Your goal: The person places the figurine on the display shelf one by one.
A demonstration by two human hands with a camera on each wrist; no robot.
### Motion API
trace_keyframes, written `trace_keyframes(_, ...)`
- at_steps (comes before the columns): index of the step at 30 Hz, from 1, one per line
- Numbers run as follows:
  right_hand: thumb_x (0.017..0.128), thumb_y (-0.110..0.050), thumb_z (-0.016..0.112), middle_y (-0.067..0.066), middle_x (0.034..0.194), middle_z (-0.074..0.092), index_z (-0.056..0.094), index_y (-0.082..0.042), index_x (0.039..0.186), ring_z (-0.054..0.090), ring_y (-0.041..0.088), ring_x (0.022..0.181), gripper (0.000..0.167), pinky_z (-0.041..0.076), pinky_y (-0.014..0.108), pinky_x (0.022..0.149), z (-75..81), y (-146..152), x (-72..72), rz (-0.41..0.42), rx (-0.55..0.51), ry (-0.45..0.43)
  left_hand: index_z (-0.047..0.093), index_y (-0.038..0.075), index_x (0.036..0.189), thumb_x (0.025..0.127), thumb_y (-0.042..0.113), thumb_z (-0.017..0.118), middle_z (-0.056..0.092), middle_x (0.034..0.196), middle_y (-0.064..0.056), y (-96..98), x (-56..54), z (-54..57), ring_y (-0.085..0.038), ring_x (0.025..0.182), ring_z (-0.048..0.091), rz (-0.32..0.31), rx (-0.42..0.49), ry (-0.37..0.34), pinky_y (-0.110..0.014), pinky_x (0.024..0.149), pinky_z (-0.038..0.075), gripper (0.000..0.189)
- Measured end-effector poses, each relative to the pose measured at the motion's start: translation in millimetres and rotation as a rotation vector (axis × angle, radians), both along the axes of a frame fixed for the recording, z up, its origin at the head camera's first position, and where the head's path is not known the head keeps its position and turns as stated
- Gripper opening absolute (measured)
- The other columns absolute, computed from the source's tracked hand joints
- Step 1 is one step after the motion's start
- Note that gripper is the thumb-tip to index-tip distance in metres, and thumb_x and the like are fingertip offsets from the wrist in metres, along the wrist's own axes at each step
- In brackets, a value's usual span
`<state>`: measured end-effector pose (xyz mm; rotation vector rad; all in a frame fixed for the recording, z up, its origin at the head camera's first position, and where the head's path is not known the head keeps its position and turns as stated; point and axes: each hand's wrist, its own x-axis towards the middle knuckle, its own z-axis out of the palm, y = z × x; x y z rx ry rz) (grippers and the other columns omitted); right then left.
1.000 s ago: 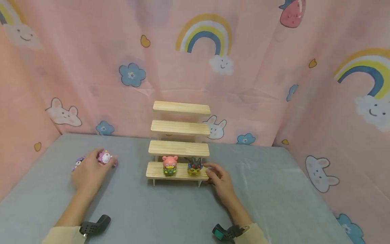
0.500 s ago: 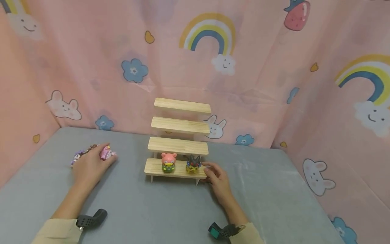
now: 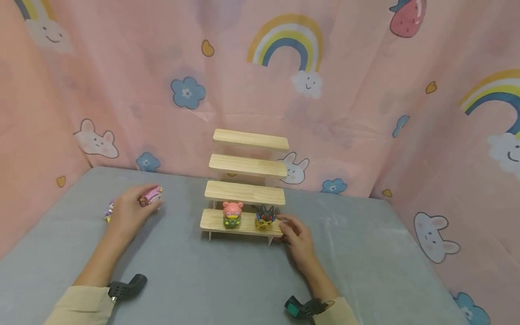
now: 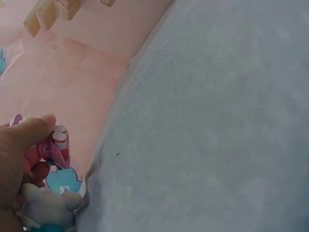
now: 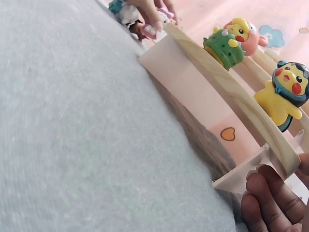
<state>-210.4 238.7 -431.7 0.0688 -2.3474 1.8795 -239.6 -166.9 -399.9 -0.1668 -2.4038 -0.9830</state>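
Observation:
My left hand (image 3: 129, 213) pinches a small pink-and-white figurine (image 3: 152, 196) between thumb and fingers, at the left of the table. In the left wrist view, its pink and red-striped part (image 4: 60, 147) sticks out past the thumb. Partly behind that hand is a purple-and-white figurine (image 3: 109, 211). My right hand (image 3: 299, 243) grips the right end of the lowest step of a wooden four-step display stand (image 3: 248, 165), fingers below the board. On this step stand a yellow figurine in a pink hood (image 3: 232, 215) and another yellow one in a dark, eared hood (image 3: 265, 218).
A white round-eared figurine (image 4: 50, 208) shows under the left hand in the left wrist view. Grey cloth (image 3: 178, 271) covers the table. Behind the stand and at both sides hangs a pink printed curtain (image 3: 227, 108).
The left hand has taken the pink-and-white figurine from beside the others, tilting it and moving slightly right. The right hand keeps its grip on the stand. The head view has shifted a little.

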Motion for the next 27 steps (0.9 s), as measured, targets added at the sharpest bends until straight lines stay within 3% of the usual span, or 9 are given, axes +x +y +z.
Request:
trace_keyframes(3,0.103,-0.009,0.053,0.013,0.094,0.069,0.065,0.001,0.123,0.069,0.010,0.077,0.025,0.060,0.027,0.072,0.2,0,0.1,-0.001,-0.002,-0.011,0.068,0.002,0.125,0.084,0.012,0.082,0.070,0.118,-0.028,0.7,1.0,2.4,-0.040,0.103,0.066,0.001,0.006,-0.040,-0.044,0.082,0.049,0.045)
trace_keyframes(9,0.101,-0.006,0.053,0.011,0.091,0.069,0.066,0.001,0.122,0.068,0.010,0.075,0.025,0.060,0.027,0.071,1.7,0,-1.1,-0.014,-0.003,-0.007,0.068,0.006,0.127,0.085,0.021,0.082,0.072,0.117,-0.023,5.8,1.3,9.9,-0.030,0.098,0.064,-0.012,0.057,-0.066,-0.015,0.074,0.041,0.046)
trace_keyframes(16,0.102,-0.007,0.053,0.013,0.094,0.070,0.067,-0.001,0.122,0.067,0.009,0.077,0.025,0.059,0.025,0.072,0.6,-1,-1.1,-0.020,0.001,-0.022,0.070,0.013,0.128,0.085,0.028,0.083,0.071,0.122,-0.018,14.5,-3.2,27.8,-0.023,0.098,0.061,-0.057,0.089,-0.098,-0.016,0.074,0.044,0.047)
trace_keyframes(21,0.102,-0.007,0.054,0.014,0.093,0.070,0.068,-0.002,0.121,0.068,0.010,0.076,0.024,0.060,0.026,0.071,0.5,-1,-0.4,-0.017,0.001,-0.012,0.071,0.016,0.127,0.085,0.028,0.083,0.072,0.114,-0.014,21.6,-10.3,38.9,-0.016,0.089,0.054,-0.122,0.067,-0.073,-0.011,0.066,0.042,0.046)
trace_keyframes(27,0.101,-0.007,0.056,0.015,0.091,0.070,0.069,-0.002,0.120,0.068,0.011,0.073,0.023,0.060,0.027,0.070,0.8,0,0.3,-0.008,0.000,0.012,0.069,0.015,0.129,0.085,0.025,0.083,0.071,0.113,-0.010,32.0,-17.9,47.9,-0.004,0.090,0.057,-0.230,0.118,-0.063,-0.008,0.070,0.047,0.047)
